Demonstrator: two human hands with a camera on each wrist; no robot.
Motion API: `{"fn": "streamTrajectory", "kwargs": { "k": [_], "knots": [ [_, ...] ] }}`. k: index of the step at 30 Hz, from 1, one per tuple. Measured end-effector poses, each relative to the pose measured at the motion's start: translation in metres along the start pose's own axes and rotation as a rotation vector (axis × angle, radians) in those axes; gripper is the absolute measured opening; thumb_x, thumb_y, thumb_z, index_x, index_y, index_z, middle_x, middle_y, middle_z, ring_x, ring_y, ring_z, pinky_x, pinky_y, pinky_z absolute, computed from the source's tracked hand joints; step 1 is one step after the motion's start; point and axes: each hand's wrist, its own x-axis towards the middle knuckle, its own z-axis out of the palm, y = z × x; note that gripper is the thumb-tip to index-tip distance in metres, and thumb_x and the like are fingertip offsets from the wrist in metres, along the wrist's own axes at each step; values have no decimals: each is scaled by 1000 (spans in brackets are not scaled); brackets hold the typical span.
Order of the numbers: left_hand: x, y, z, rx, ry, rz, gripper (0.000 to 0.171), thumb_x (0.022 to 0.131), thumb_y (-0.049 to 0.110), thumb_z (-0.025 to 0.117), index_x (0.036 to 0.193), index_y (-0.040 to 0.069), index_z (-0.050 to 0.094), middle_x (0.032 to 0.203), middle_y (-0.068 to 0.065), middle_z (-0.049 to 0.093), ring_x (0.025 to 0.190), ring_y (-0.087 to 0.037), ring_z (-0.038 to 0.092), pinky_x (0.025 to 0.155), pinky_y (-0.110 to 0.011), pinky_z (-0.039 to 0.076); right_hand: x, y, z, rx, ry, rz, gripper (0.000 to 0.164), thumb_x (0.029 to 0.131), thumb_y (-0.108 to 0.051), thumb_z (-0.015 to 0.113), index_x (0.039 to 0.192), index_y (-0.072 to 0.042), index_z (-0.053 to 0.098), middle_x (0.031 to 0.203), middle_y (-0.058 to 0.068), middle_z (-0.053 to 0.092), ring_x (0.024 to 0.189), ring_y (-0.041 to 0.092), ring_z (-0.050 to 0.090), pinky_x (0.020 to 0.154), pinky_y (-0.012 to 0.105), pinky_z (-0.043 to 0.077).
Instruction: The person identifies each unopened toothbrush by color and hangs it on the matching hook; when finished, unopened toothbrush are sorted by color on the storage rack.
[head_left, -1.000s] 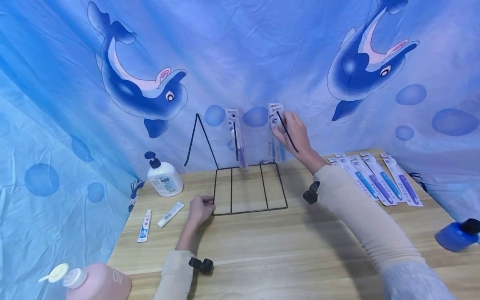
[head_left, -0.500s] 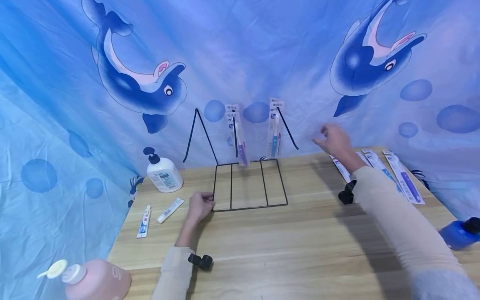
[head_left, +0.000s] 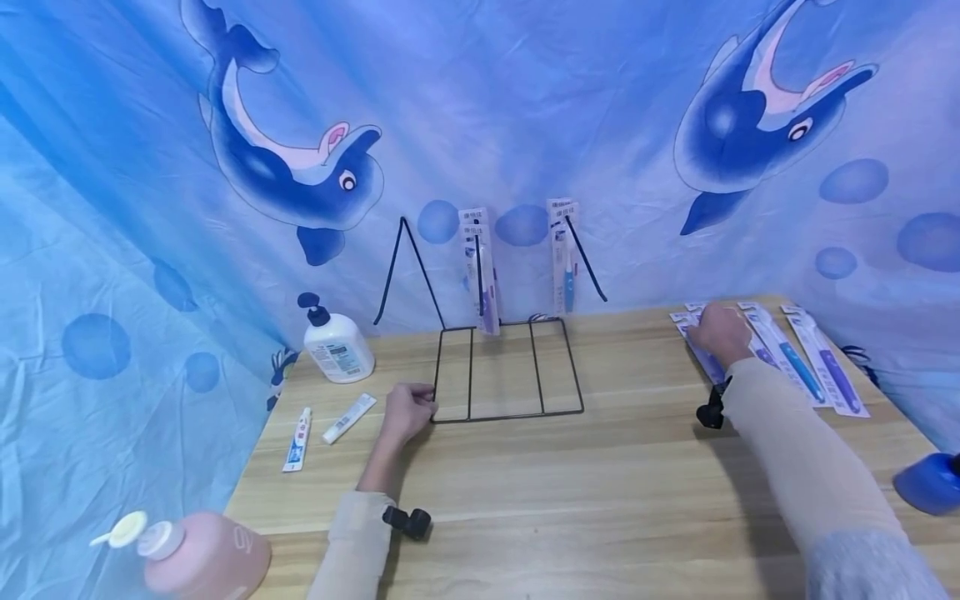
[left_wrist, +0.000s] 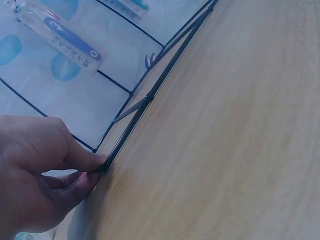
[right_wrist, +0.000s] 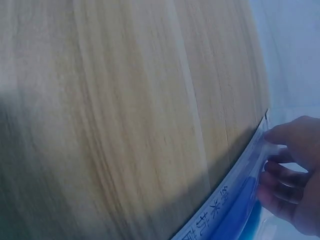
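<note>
My left hand [head_left: 408, 410] pinches the front left corner of a black wire rack [head_left: 506, 415] between thumb and fingers; the left wrist view shows this hand [left_wrist: 45, 172] close. Packaged toothbrushes hang from two of the rack's upright prongs: one group [head_left: 487, 287] in the middle, another [head_left: 564, 267] on the right. The left prong [head_left: 392, 262] carries nothing. At the right, my right hand [head_left: 722, 333] is over a row of packaged toothbrushes on the table. In the right wrist view its thumb and curled fingers [right_wrist: 280, 195] grip a packaged toothbrush [right_wrist: 232, 212] with a purple-blue handle.
Other packaged toothbrushes [head_left: 828, 367] lie at the right. Left of the rack are a white pump bottle [head_left: 339, 350] and two small tubes, one a toothpaste tube [head_left: 297, 440]. A pink bottle [head_left: 210, 554] stands front left, a blue bottle [head_left: 928, 483] far right. A dolphin curtain [head_left: 600, 108] hangs behind.
My right hand has left the toothbrushes on the right prong and moved right and down to those on the table. My left hand keeps its hold on the rack's corner.
</note>
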Motion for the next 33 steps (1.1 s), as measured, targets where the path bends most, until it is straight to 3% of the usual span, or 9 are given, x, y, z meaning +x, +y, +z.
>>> {"fn": "streamTrajectory", "kwargs": {
  "k": [5, 10, 16, 23, 28, 29, 32, 33],
  "knots": [
    [-1, 2, 0, 8, 2, -7, 34, 76, -11, 68, 109, -8, 71, 85, -14, 71, 77, -25, 69, 74, -36, 59, 0, -3, 0, 8, 47, -30, 34, 86, -17, 53, 57, -11, 37, 55, 4, 38, 53, 25, 40, 44, 38, 36],
    [-2, 4, -1, 8, -2, -12, 34, 76, -10, 68, 110, -8, 71, 85, -13, 71, 78, -25, 69, 76, -37, 59, -3, -14, -13, 43, 104, -61, 35, 88, -16, 52, 57, -11, 37, 52, 1, 33, 48, 20, 35, 41, 32, 30],
    [-2, 3, -1, 8, -5, 11, 33, 76, -10, 69, 108, -9, 71, 84, -15, 71, 77, -27, 69, 76, -39, 59, -24, -46, -45, 125, 222, -110, 29, 97, -17, 54, 74, 1, 51, 61, 13, 51, 49, 23, 48, 42, 33, 37],
    [-2, 4, -5, -10, -4, -7, 33, 76, -11, 68, 110, -10, 70, 86, -16, 70, 79, -28, 69, 77, -38, 59, -69, -104, -89, 187, 464, -290, 28, 97, -23, 60, 89, 4, 61, 81, 26, 65, 57, 34, 61, 44, 42, 47],
    [-2, 4, -5, -23, -16, -23, 35, 76, -11, 67, 111, -9, 70, 86, -15, 69, 79, -26, 68, 75, -36, 59, -115, -143, -118, 243, 607, -445, 26, 96, -22, 64, 95, 4, 65, 93, 25, 69, 75, 39, 69, 55, 51, 56],
    [-2, 4, -5, -24, -17, -25, 35, 76, -11, 67, 111, -9, 70, 86, -14, 70, 78, -26, 68, 75, -36, 59, -125, -150, -123, 251, 635, -480, 24, 95, -20, 65, 95, 4, 66, 93, 23, 69, 75, 38, 69, 55, 50, 56],
    [-3, 4, -2, -25, -21, -19, 35, 76, -11, 67, 110, -9, 70, 86, -14, 70, 78, -25, 68, 73, -35, 59, -152, -170, -135, 267, 718, -594, 19, 91, -15, 70, 93, 4, 67, 89, 19, 69, 70, 31, 69, 56, 26, 55],
    [-3, 4, -2, -23, -21, -16, 35, 76, -11, 67, 110, -9, 70, 86, -14, 70, 78, -25, 68, 74, -35, 59, -160, -177, -137, 276, 738, -630, 18, 90, -13, 72, 93, 4, 68, 87, 18, 69, 68, 29, 69, 55, 23, 54]
  ]
}}
